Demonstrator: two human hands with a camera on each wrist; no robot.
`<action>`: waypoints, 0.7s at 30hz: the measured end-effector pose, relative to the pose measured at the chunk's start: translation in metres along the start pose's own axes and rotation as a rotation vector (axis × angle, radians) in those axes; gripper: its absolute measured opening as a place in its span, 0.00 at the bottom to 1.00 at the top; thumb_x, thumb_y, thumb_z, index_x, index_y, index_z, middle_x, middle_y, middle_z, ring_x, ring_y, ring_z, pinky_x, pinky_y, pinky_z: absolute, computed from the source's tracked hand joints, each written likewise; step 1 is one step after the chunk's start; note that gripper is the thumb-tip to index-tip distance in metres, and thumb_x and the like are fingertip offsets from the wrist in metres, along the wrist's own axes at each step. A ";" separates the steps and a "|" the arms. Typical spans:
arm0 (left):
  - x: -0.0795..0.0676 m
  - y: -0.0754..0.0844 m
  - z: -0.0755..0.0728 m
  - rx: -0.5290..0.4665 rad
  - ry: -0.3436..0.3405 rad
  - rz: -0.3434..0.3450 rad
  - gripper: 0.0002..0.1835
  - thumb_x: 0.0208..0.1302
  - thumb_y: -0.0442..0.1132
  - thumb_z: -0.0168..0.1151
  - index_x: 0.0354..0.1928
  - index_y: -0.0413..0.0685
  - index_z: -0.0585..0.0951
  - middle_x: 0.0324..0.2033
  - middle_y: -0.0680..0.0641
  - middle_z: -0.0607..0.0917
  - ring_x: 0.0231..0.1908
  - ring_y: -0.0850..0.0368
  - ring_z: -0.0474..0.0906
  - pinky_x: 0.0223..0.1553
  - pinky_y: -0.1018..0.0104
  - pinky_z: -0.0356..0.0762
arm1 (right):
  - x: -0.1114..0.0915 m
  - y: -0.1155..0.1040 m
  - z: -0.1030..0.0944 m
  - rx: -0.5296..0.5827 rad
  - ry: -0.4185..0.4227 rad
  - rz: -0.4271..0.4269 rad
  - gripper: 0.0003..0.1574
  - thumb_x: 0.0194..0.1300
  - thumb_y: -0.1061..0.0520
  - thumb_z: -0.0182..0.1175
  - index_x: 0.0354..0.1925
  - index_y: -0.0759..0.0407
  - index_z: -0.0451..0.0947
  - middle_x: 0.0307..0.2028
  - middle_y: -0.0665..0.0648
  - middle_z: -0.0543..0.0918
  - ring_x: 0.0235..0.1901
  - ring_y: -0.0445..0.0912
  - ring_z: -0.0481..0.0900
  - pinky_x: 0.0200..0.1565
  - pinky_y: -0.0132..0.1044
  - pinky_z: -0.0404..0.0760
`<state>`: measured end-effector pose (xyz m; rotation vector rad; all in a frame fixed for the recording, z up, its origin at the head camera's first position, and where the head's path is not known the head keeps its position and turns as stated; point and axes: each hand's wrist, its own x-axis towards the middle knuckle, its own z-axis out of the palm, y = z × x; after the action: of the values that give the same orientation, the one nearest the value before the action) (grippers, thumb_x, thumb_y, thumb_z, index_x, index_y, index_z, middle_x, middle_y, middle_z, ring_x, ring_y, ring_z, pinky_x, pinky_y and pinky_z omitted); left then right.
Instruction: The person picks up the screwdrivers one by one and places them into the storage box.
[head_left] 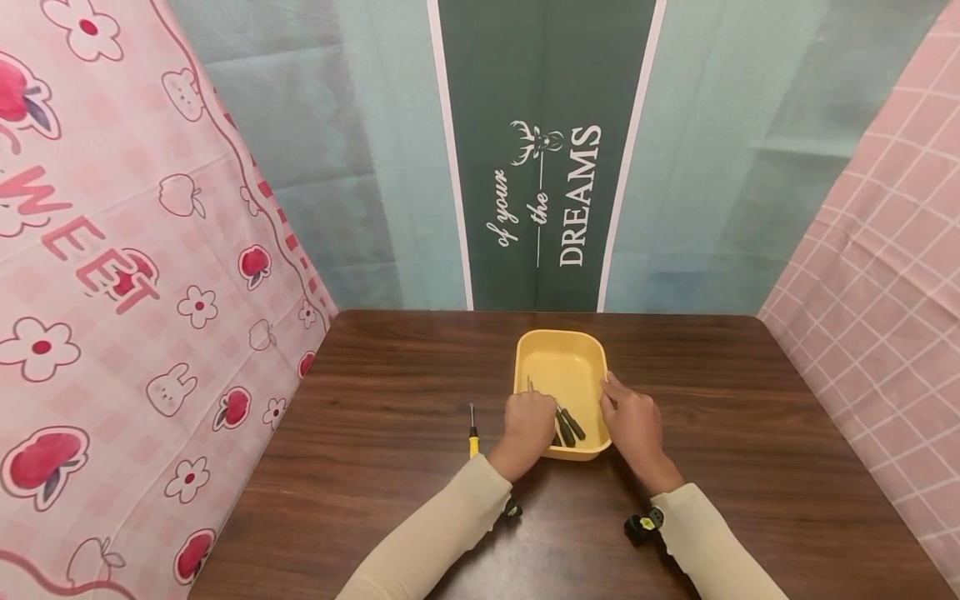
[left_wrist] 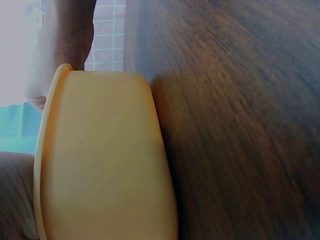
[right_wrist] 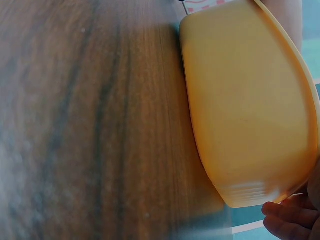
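A yellow plastic basin [head_left: 562, 335] stands on the table, with several dark-handled screwdrivers [head_left: 570, 427] lying inside. My left hand [head_left: 530, 421] reaches over its left rim, fingers curled. A thin metal shaft [head_left: 530, 383] shows just past the knuckles, and the fingers hide the handle of this screwdriver. At the opposite side my right hand [head_left: 633, 425] grips the basin's rim, its fingertips [right_wrist: 287, 215] at the far corner in the right wrist view. Left of the basin lies a yellow-and-black screwdriver [head_left: 473, 442], its lower end covered by the left sleeve.
The dark wood table [head_left: 390, 375] ends at a green curtain [head_left: 536, 283] behind the basin. Pink patterned cloths hang along the left [head_left: 150, 333] and right [head_left: 900, 333] sides. The basin's outer wall [left_wrist: 105, 150] stands close before the left wrist camera.
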<state>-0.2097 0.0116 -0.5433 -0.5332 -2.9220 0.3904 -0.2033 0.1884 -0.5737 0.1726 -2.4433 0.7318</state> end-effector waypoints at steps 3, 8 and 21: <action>0.001 0.000 0.001 0.000 0.002 0.002 0.12 0.64 0.47 0.66 0.22 0.60 0.84 0.19 0.55 0.82 0.19 0.61 0.76 0.16 0.63 0.68 | 0.001 0.001 0.001 0.005 0.005 -0.001 0.13 0.63 0.67 0.65 0.47 0.68 0.86 0.52 0.64 0.84 0.16 0.52 0.79 0.22 0.50 0.76; 0.001 0.000 0.001 -0.001 0.006 0.004 0.12 0.64 0.47 0.66 0.22 0.60 0.84 0.18 0.55 0.82 0.18 0.61 0.76 0.16 0.63 0.68 | 0.001 0.002 0.001 0.008 0.009 -0.007 0.13 0.63 0.67 0.65 0.47 0.68 0.86 0.52 0.65 0.84 0.12 0.45 0.71 0.20 0.47 0.73; -0.001 -0.001 -0.001 0.016 0.027 0.009 0.12 0.65 0.48 0.65 0.22 0.61 0.84 0.17 0.55 0.80 0.17 0.61 0.74 0.15 0.63 0.67 | 0.002 0.002 0.002 0.008 0.008 -0.010 0.13 0.63 0.67 0.65 0.47 0.68 0.86 0.53 0.65 0.84 0.12 0.40 0.54 0.19 0.39 0.64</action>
<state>-0.2091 0.0102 -0.5426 -0.5455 -2.8889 0.4043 -0.2063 0.1889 -0.5745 0.1852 -2.4303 0.7369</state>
